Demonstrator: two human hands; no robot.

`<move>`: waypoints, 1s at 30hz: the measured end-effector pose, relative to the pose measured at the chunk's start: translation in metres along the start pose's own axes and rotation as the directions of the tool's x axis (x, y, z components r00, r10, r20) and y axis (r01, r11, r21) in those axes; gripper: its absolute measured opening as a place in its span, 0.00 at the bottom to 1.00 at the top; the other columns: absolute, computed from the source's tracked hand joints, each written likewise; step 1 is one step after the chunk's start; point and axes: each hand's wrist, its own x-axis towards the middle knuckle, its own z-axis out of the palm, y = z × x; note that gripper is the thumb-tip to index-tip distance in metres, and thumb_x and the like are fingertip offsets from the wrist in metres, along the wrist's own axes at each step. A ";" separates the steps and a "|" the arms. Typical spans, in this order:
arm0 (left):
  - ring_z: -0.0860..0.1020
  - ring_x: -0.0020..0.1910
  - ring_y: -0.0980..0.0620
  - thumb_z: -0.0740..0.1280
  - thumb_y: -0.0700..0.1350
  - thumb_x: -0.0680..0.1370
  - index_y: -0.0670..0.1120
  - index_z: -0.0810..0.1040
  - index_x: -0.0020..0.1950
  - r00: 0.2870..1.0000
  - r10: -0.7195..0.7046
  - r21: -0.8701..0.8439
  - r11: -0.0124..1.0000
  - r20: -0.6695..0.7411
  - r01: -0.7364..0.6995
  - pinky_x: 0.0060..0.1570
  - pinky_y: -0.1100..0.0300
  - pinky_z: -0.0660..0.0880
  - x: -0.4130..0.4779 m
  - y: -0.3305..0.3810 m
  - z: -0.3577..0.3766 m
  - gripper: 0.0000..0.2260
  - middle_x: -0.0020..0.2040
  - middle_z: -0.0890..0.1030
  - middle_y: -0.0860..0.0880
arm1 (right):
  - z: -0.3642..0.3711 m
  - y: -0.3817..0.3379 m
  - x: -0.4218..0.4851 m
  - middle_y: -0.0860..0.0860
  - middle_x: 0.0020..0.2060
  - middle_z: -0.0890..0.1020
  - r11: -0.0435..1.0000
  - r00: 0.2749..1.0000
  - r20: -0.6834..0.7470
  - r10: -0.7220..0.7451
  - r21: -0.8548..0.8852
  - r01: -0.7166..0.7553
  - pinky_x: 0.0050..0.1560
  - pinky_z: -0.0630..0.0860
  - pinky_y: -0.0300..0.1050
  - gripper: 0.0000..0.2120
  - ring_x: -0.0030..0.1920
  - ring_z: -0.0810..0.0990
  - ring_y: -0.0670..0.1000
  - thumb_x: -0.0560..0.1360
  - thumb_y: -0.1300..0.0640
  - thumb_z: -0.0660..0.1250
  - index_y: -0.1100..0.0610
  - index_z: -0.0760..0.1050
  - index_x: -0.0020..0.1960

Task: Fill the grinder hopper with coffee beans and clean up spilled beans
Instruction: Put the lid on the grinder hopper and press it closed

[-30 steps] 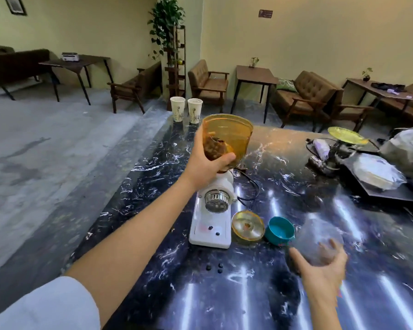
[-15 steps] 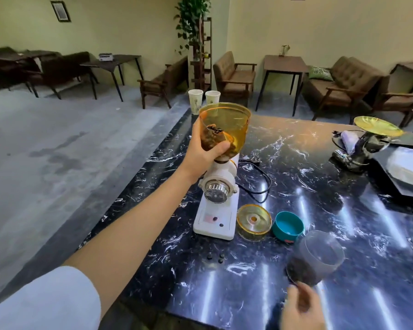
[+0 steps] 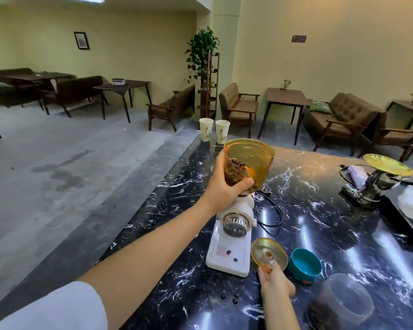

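The left hand (image 3: pixel 227 184) wraps around the lower part of the amber hopper (image 3: pixel 249 163), thumb across the front and fingers behind, while the hopper sits on top of the white grinder (image 3: pixel 231 236); dark coffee beans (image 3: pixel 234 167) lie heaped against the hopper's left wall, well short of the rim. The right hand (image 3: pixel 273 281) reaches in from below with its fingertips pinching the near edge of the amber lid (image 3: pixel 268 254), which lies tilted just right of the grinder base. Touching or nearly touching the lid on its right stands a teal cup (image 3: pixel 304 264), and nearer the camera a clear jar (image 3: pixel 341 303) lies on its side with a dark mass of beans inside, its open mouth turned up and toward the right. A few spilled beans (image 3: pixel 231 297) rest on the countertop just in front of the grinder, left of the right wrist. A black cord (image 3: pixel 275 210) loops behind the grinder. Two paper cups (image 3: pixel 214 131) stand at the far end of the counter, and at the right edge a dark stand carries a yellow dish (image 3: pixel 388 164). The surface is a black marble countertop (image 3: pixel 320 222) with white veins and bright streaks of reflected light. Beyond it are a grey concrete floor (image 3: pixel 69 167), brown armchairs (image 3: pixel 239 107), small wooden tables (image 3: pixel 285 98), a tall plant (image 3: pixel 202 51) on a shelf, and pale yellow walls.
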 end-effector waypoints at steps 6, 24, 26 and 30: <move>0.69 0.68 0.51 0.74 0.58 0.66 0.53 0.54 0.75 0.999 0.015 0.057 0.998 0.036 -0.017 0.67 0.44 0.69 0.007 -0.008 -0.007 0.44 0.69 0.69 0.50 | 0.007 0.007 -0.021 0.54 0.36 0.85 0.911 0.907 0.106 -0.407 0.124 0.394 0.29 0.78 0.33 0.14 0.25 0.80 0.39 0.74 0.62 0.67 0.71 0.77 0.54; 0.61 0.74 0.52 0.77 0.58 0.63 0.62 0.44 0.75 0.987 0.158 0.156 0.975 0.025 -0.160 0.72 0.46 0.62 0.012 -0.004 -0.014 0.52 0.76 0.60 0.52 | 0.072 -0.139 -0.180 0.53 0.43 0.87 -0.881 -0.673 0.690 -0.266 0.110 0.461 0.37 0.81 0.50 0.10 0.43 0.85 0.56 0.69 0.54 0.70 0.58 0.84 0.45; 0.62 0.73 0.52 0.77 0.58 0.64 0.62 0.45 0.75 0.985 0.168 0.162 0.972 0.034 -0.171 0.71 0.47 0.64 0.014 -0.004 -0.016 0.50 0.75 0.61 0.51 | 0.073 -0.136 -0.181 0.53 0.44 0.87 -0.863 -0.635 0.718 -0.285 0.095 0.495 0.39 0.82 0.50 0.11 0.44 0.84 0.56 0.70 0.53 0.69 0.59 0.84 0.46; 0.64 0.70 0.53 0.77 0.58 0.63 0.63 0.47 0.74 0.982 0.180 0.157 0.970 0.049 -0.186 0.67 0.54 0.65 0.015 -0.005 -0.018 0.50 0.73 0.63 0.52 | 0.076 -0.122 -0.180 0.53 0.42 0.87 -0.853 -0.646 0.679 -0.348 0.056 0.519 0.38 0.81 0.49 0.08 0.41 0.84 0.56 0.71 0.55 0.69 0.59 0.85 0.44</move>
